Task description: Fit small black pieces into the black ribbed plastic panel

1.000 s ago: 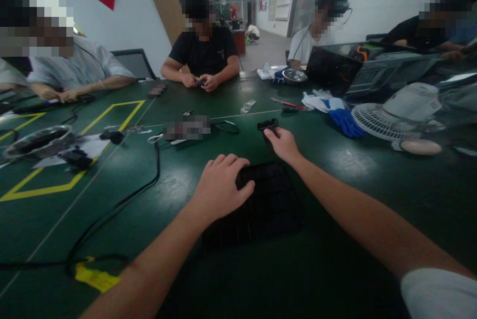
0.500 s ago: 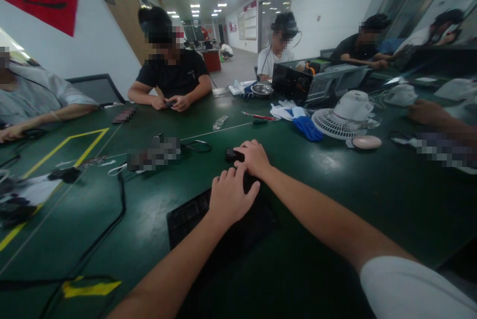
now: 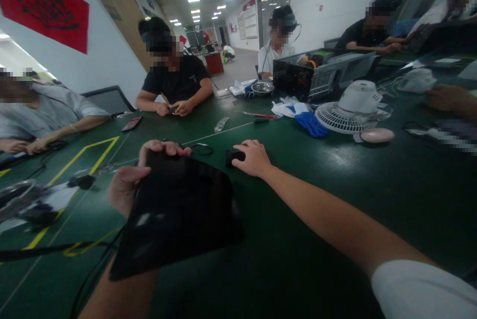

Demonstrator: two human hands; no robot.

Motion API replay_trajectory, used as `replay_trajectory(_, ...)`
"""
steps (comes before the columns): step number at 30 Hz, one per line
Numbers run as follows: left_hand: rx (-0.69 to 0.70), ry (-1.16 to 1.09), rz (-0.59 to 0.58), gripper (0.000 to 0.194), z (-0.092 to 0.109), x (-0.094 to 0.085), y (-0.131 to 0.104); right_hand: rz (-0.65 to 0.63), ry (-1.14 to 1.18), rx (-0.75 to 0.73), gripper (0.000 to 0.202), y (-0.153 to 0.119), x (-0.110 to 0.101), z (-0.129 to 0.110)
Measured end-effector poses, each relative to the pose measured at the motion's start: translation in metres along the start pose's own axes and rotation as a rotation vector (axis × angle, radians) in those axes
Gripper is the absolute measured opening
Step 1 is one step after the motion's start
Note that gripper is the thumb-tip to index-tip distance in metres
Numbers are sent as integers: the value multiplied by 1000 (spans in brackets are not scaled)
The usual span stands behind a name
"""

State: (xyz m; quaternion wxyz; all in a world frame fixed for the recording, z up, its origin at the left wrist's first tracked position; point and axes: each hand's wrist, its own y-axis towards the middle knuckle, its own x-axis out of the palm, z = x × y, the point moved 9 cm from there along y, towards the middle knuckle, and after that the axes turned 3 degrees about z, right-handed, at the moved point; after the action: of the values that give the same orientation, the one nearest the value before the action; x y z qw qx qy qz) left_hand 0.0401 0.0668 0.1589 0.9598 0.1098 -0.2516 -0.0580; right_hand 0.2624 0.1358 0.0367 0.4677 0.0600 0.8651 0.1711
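My left hand (image 3: 128,185) grips a flat, glossy black panel (image 3: 182,209) by its upper left edge, the thumb on the near face and the fingertips over the top. The panel is held up at a tilt in front of me, covering part of the table and my forearm. To the right, my right hand (image 3: 254,158) rests on the table with its fingers around a small black block-like object (image 3: 229,158). Only the left end of that object shows, so its kind is unclear. A gap separates the panel from my right hand.
Beyond my hands lie a clear plastic piece (image 3: 221,124), blue-and-white gloves (image 3: 311,122) and a white fan (image 3: 348,113). A pink oval object (image 3: 377,135) is by the fan. Farther back are a metal bowl (image 3: 263,88) and an open computer case (image 3: 294,81). Several people sit around the table.
My left hand has picked the black panel up off the table and tilted it, moving left and turning over. My right hand stays on the small black object.
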Motion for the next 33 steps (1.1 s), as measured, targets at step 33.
replay_trajectory(33, -82, 639, 210, 40, -65, -146, -56, 720, -176, 553, 48, 18, -162, 202)
